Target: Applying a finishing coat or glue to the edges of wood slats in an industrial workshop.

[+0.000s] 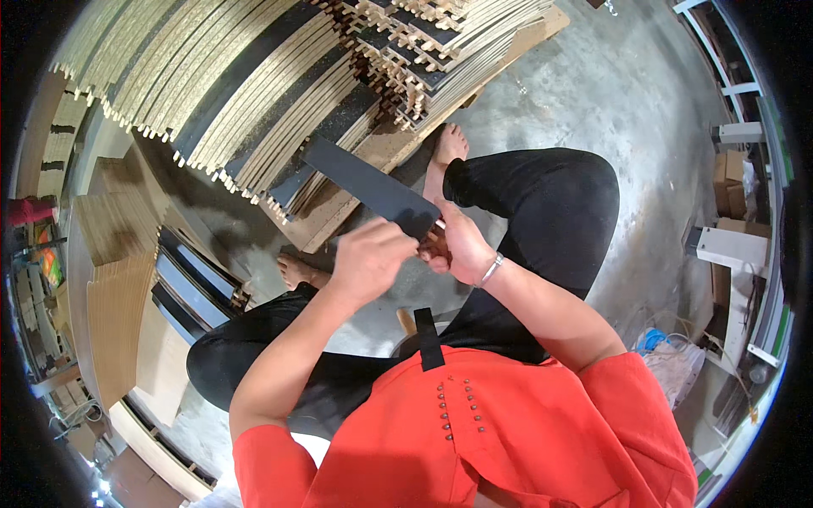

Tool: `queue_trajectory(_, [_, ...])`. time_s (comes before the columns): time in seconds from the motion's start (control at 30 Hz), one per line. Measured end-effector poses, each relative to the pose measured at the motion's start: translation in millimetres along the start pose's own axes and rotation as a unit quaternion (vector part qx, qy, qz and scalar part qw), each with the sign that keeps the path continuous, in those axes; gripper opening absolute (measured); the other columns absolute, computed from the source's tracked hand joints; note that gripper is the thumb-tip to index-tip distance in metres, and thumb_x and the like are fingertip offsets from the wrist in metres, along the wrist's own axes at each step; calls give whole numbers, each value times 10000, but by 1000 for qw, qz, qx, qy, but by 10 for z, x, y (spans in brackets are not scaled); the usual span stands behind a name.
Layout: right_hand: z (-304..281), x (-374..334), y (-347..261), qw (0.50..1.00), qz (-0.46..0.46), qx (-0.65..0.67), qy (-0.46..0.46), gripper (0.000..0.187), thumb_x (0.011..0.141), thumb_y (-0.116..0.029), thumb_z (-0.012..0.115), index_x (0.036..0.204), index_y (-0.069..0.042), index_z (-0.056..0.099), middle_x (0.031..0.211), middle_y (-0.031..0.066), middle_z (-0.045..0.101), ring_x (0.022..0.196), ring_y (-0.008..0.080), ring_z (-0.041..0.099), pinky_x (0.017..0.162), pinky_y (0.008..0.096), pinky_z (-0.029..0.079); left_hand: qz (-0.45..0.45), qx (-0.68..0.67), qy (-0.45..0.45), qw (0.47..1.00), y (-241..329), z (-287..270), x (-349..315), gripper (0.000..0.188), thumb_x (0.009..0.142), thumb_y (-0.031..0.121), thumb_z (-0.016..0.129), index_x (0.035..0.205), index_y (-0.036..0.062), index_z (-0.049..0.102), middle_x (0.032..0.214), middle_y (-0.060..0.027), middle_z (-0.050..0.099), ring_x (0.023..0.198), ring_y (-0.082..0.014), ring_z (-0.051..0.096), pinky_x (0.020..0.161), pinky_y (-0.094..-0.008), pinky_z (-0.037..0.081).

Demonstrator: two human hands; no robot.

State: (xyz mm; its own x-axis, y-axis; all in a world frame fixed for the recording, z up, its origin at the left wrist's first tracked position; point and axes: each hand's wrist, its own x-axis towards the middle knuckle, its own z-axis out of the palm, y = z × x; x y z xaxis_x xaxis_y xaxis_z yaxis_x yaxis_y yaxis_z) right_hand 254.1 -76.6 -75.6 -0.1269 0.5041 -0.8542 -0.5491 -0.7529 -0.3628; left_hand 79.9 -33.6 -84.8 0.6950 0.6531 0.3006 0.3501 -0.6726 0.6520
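A long, narrow dark board [364,182] slants across in front of me, its far end at the stacked panels and its near end at my hands. My right hand [464,244], with a silver bracelet on the wrist, is closed at that near end. Small brown wooden dowels [435,245] show in its grip, and a pale peg [440,224] sits by the board's end. Close beside it, my left hand [373,261] is slightly blurred, fingers bent together at the board's near edge; whatever it pinches is hidden.
Ahead, stacked panels [254,85] with dowels along their edges rest on a wooden base [326,216]. On the left stand dark-topped boards [190,284] and curved brown sheets [118,326]. White metal frames [732,250] line the right. My legs flank the work.
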Motion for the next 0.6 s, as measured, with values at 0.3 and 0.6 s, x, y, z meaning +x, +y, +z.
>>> queue_trajectory(0.3, [-114, 155, 95, 999, -41, -21, -13, 539, 978, -577, 290, 821, -112, 516, 622, 94, 585, 415, 159, 500, 343, 283, 308, -20, -26, -20, 999, 130, 53, 54, 77, 726, 27, 699, 798, 23, 671, 715, -113, 587, 680, -265, 590, 618, -359, 469])
queue_trajectory(0.6, [-118, 89, 74, 993, -49, -96, -50, 612, 958, -640, 266, 892, -109, 561, 689, 72, 624, 471, 174, 547, 397, 296, 382, -91, -26, 52, 994, -27, 102, 28, 69, 747, 30, 690, 808, 3, 674, 750, -123, 620, 664, -277, 621, 593, -357, 477])
